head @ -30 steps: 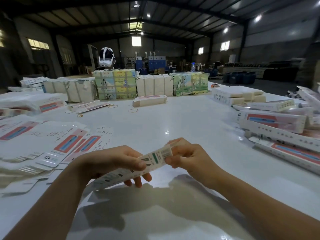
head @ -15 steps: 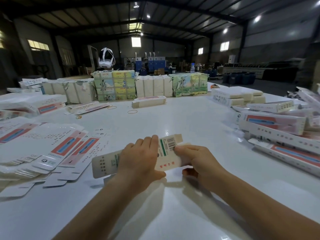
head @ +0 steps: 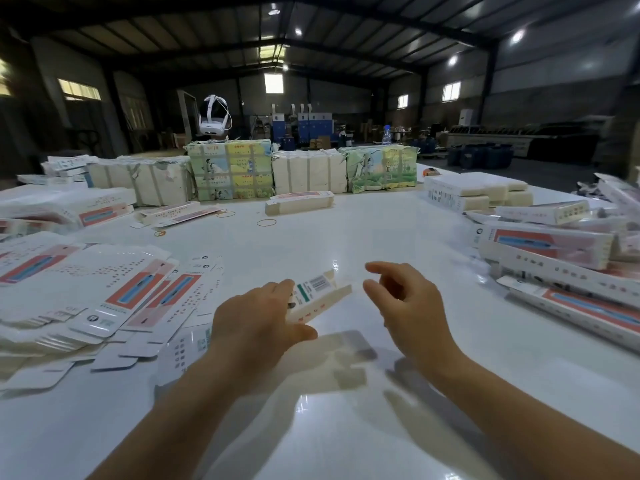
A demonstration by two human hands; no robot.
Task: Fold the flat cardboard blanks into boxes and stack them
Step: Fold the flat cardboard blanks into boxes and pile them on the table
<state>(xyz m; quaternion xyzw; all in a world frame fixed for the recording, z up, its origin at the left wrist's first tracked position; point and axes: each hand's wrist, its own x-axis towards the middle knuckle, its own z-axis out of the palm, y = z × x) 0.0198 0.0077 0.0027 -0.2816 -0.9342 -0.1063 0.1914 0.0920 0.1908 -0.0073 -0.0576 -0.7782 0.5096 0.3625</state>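
One hand fewer is now kept on the long white printed cardboard carton: it is gripped by the left hand, while the right hand, fingers loosely spread, has been released toward 3 o'clock, so forming seems finished.

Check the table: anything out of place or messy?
Yes. The flat blanks at left lie in a slumped, fanned-out heap, not a square stack. Loose rubber bands are scattered mid-table.

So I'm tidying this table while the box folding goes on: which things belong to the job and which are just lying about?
Job:
left hand gripping the white half-folded cardboard box
open right hand
flat white printed blanks
folded long white boxes

Lying about:
yellow rubber bands
white headset
clear plastic bottle
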